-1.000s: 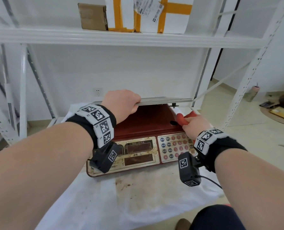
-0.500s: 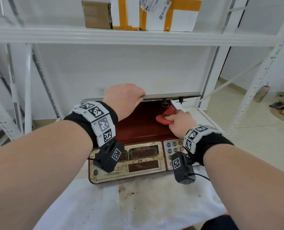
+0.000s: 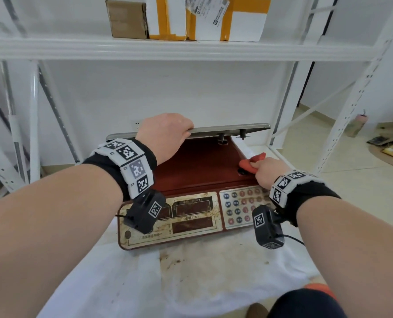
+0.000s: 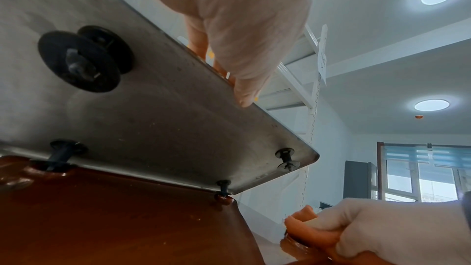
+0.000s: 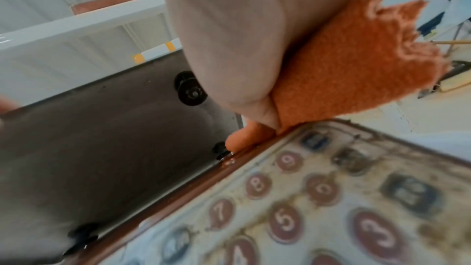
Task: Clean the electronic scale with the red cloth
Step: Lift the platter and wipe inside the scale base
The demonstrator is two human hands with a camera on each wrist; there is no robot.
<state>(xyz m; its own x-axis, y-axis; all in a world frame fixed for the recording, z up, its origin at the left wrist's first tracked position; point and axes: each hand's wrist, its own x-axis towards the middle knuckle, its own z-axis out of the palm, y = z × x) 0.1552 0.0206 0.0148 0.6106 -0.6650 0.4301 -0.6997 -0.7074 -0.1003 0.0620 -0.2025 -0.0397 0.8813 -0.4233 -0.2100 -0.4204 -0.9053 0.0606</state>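
A dark red electronic scale (image 3: 197,171) with a stained display and keypad (image 3: 241,207) sits on a white sheet. My left hand (image 3: 165,136) grips the front edge of its steel weighing pan (image 3: 232,129) and holds it tilted up; the left wrist view shows the pan's underside (image 4: 153,108) with black pegs. My right hand (image 3: 269,173) holds a bunched red cloth (image 3: 251,162) against the scale's top near its right edge, above the keypad. From the right wrist, the cloth (image 5: 351,67) sticks out of my fist beside the keypad (image 5: 331,198).
The scale stands on a stained white sheet (image 3: 190,271) inside a white metal rack (image 3: 190,50). Cardboard boxes (image 3: 190,17) sit on the shelf above. A rack post (image 3: 351,106) rises at the right, with tiled floor beyond.
My right hand has swept the cloth from the middle back of the scale's top, under the pan, out to the right edge. The left hand still holds the pan up.
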